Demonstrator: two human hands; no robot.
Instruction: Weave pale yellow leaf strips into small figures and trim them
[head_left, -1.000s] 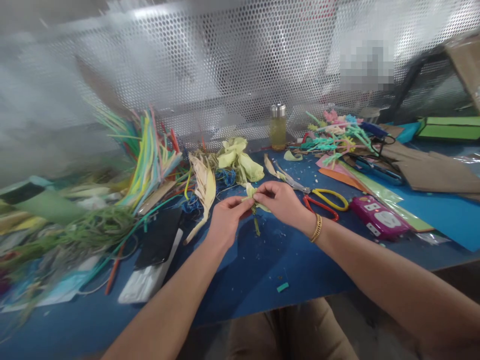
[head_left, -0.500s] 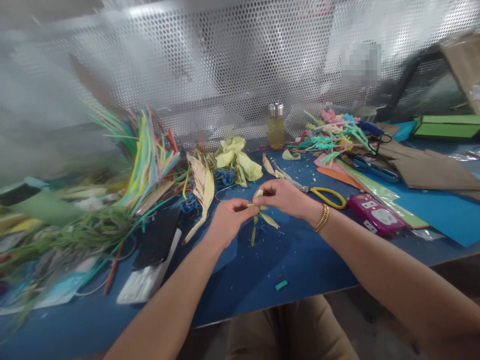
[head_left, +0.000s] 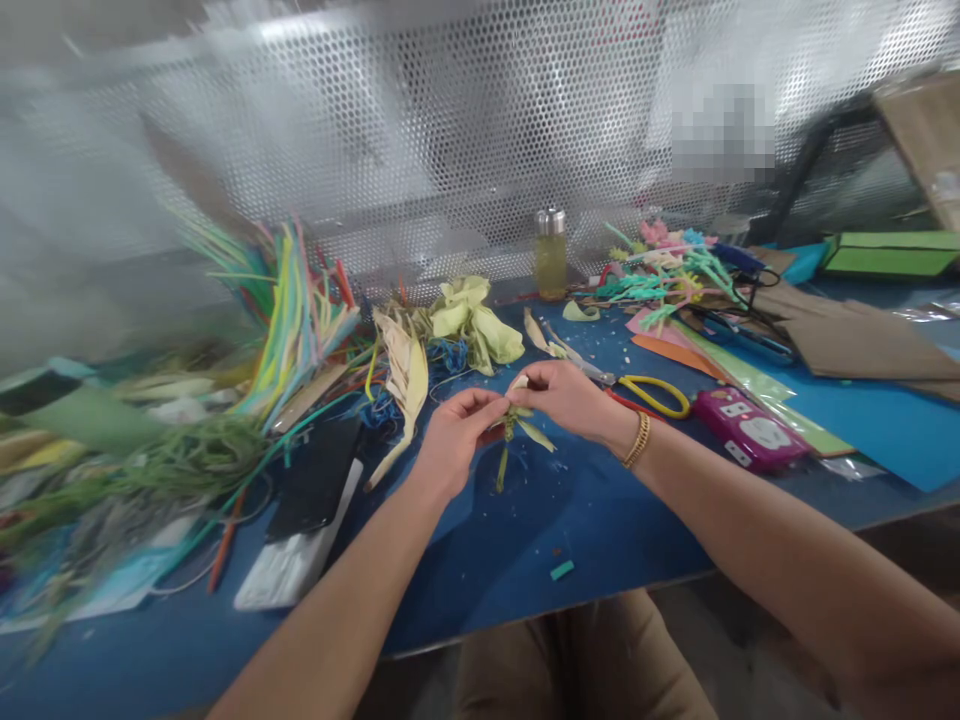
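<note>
Both my hands meet over the middle of the blue table [head_left: 525,560]. Between them is a small green stem with pale yellow-green leaf strips [head_left: 517,425]. My left hand [head_left: 457,435] pinches it from the left with closed fingers. From the right, my right hand [head_left: 570,395], with a gold bracelet at the wrist, pinches its top. The stem's lower end hangs toward the table surface.
Yellow-handled scissors [head_left: 652,395] and a pink device [head_left: 746,428] lie right of my hands. Corn husks [head_left: 409,375], pale green scraps [head_left: 476,320], a small bottle [head_left: 551,255], colourful strips [head_left: 300,310], a dark phone [head_left: 315,475] and brown paper [head_left: 855,345] surround them. A perforated metal screen stands behind.
Both hands stay pinched on the little stem and shift slightly. The leaf strips have been turned and the stem now hangs a bit lower and more to the left.
</note>
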